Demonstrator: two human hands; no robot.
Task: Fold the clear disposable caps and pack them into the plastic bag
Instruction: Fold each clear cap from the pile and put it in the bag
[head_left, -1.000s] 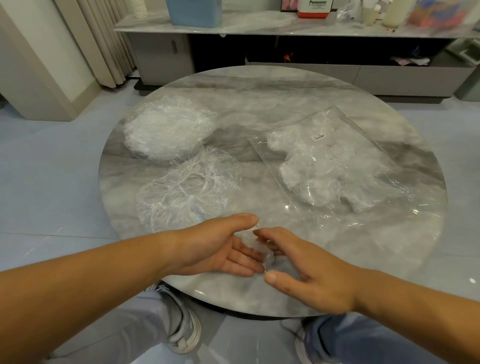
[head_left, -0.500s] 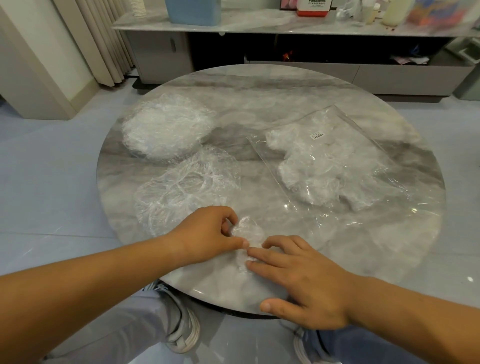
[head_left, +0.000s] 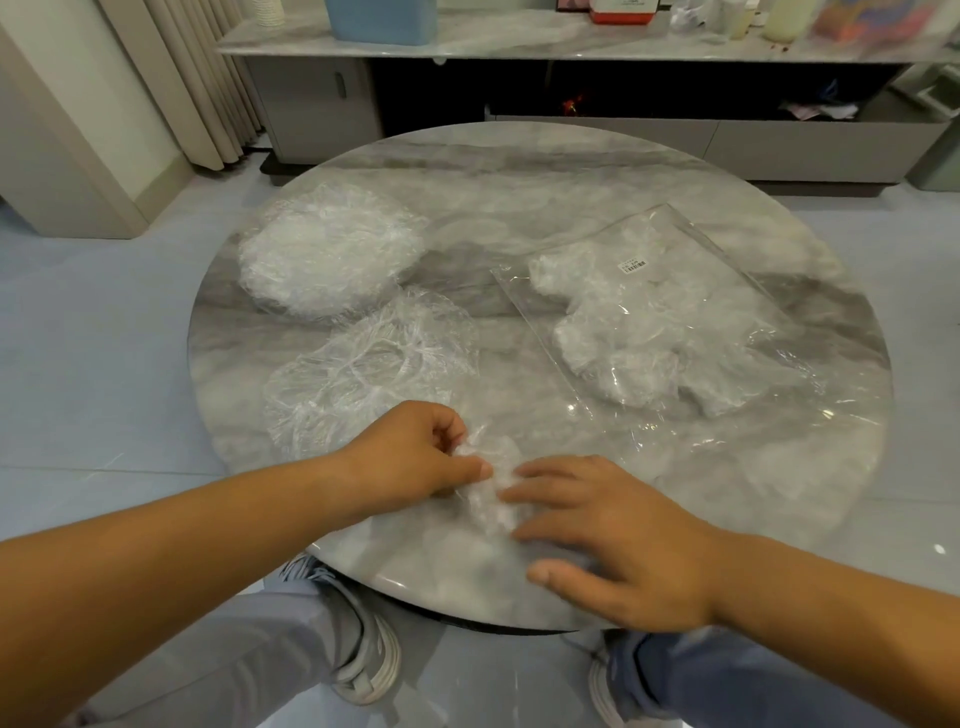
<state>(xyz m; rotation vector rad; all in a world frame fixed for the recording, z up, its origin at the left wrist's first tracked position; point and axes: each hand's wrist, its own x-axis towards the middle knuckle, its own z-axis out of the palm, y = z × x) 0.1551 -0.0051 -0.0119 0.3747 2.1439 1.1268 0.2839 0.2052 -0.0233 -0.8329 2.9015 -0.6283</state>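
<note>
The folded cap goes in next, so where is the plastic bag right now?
Head view: the plastic bag lies flat on the marble table's right half, right of the unfolded caps, beyond the right hand.

Folded cap (head_left: 491, 451) partly under right fingers (head_left: 543, 469), bag label (head_left: 634, 265) unreadably small — shelf bottles (head_left: 779, 18) blurred, cropped

On the counter (head_left: 519, 171), a pile of caps (head_left: 327, 254) sits toward the far left edge, with one spread cap (head_left: 374, 369) just in front of it. The bag (head_left: 737, 291) lies on the right half, with folded caps (head_left: 613, 343) inside it. At the near edge, a small bundled cap (head_left: 493, 488) lies between the left hand (head_left: 415, 457) and the right hand (head_left: 613, 540), touching both. A sideboard (head_left: 571, 41) stands behind the counter.
</note>
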